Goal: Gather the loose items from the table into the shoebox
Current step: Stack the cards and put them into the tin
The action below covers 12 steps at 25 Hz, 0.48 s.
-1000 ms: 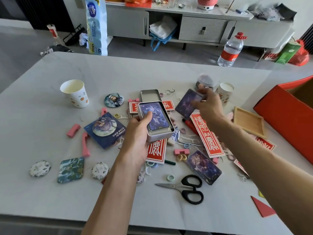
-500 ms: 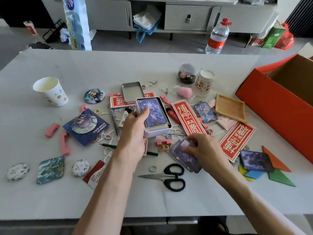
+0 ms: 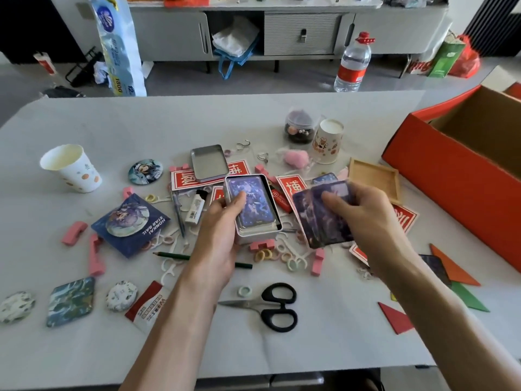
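"HONKAI STAR RAIL" on blue packet (image 3: 152,224); "1800" on tissue pack (image 3: 119,49).

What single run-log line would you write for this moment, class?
left hand: holds open card tin | right hand: grips loose cards beside card tin | shoebox: open, far right

One shoebox (image 3: 451,176), orange-red outside, brown inside, open, standing at the right edge of the table (image 3: 282,348). One silver tin (image 3: 255,235), lidless, purple cards stacked inside, held in the left hand (image 3: 217,235); its lid (image 3: 208,162) lies just behind. Several loose cards (image 3: 318,218), purple, fanned, pinched in the right hand (image 3: 366,218).
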Motion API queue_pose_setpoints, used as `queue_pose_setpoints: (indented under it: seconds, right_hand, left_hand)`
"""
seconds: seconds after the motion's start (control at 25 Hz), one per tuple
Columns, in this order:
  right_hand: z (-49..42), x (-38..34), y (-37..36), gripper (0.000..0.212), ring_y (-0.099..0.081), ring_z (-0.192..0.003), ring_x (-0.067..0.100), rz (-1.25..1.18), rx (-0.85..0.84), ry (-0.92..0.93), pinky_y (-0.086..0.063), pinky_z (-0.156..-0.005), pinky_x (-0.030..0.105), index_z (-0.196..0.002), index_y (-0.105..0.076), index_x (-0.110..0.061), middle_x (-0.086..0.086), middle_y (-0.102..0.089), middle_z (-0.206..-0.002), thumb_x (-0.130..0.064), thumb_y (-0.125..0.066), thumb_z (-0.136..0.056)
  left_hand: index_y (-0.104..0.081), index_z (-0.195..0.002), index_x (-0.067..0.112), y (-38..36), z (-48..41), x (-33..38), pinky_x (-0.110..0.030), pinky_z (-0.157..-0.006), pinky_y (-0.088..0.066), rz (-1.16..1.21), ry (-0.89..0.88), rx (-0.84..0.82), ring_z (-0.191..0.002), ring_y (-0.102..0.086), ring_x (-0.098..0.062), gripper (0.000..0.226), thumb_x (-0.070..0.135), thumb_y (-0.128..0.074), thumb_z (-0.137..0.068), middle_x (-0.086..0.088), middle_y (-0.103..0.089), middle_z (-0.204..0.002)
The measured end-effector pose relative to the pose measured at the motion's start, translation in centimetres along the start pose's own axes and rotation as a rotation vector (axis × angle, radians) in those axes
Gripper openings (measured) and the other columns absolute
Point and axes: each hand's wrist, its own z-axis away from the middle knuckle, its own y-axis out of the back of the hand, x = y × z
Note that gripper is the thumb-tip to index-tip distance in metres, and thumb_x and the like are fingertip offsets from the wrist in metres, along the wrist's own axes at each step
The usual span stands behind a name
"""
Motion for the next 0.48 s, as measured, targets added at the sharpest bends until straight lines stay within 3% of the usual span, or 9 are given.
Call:
queue_pose_setpoints:
  seconds: [0.08, 0.24, 0.36, 0.48]
  right_hand:
    - [0.0, -1.0, -0.4, 0.012, -0.074, -0.07, 0.024, -0.28, 0.002, 0.001, -0.058, -0.052, 0.032, -0.1, -0.064, -0.016, 0.008, -0.075, -0.084, -0.024, -0.064, -0.091]
    - [-0.3, -0.5, -3.1, 0.024, -0.073, -0.073, 0.018, -0.113, 0.058, 0.076, -0.061, -0.063, 0.043, -0.109, -0.061, -0.022, 0.005, -0.073, -0.086, -0.016, -0.07, -0.088]
    - [-0.7, 0.1, -3.5, 0.036, -0.07, -0.072, 0.007, 0.014, 0.146, 0.129, -0.06, -0.069, 0.041, -0.116, -0.056, -0.032, -0.004, -0.07, -0.084, -0.021, -0.072, -0.086]
    - [-0.7, 0.5, -4.0, 0.032, -0.067, -0.075, 0.003, 0.094, 0.198, 0.18, -0.058, -0.073, 0.037, -0.113, -0.056, -0.036, -0.014, -0.067, -0.086, -0.024, -0.07, -0.087]
  left_hand:
    - [-0.063, -0.115, 0.014, -0.7, 0.3, -0.8, -0.036, -0.058, -0.057, -0.037, 0.017, -0.064, -0.08, -0.075, -0.022, 0.025, 0.028, -0.062, -0.095, -0.007, -0.077, -0.097]
    - [-0.061, -0.119, 0.014, -3.0, 0.7, -2.4, -0.04, -0.073, -0.058, -0.071, 0.048, -0.178, -0.088, -0.074, -0.026, 0.027, 0.026, -0.06, -0.095, -0.01, -0.076, -0.102]
    - [-0.06, -0.121, 0.013, -3.6, 0.7, -2.6, -0.038, -0.066, -0.06, -0.04, 0.059, -0.199, -0.09, -0.074, -0.027, 0.029, 0.024, -0.061, -0.094, -0.012, -0.075, -0.105]
    - [-0.059, -0.123, 0.009, -4.3, 0.7, -3.0, -0.029, -0.055, -0.056, -0.012, 0.077, -0.178, -0.081, -0.074, -0.023, 0.031, 0.022, -0.061, -0.095, -0.012, -0.075, -0.101]
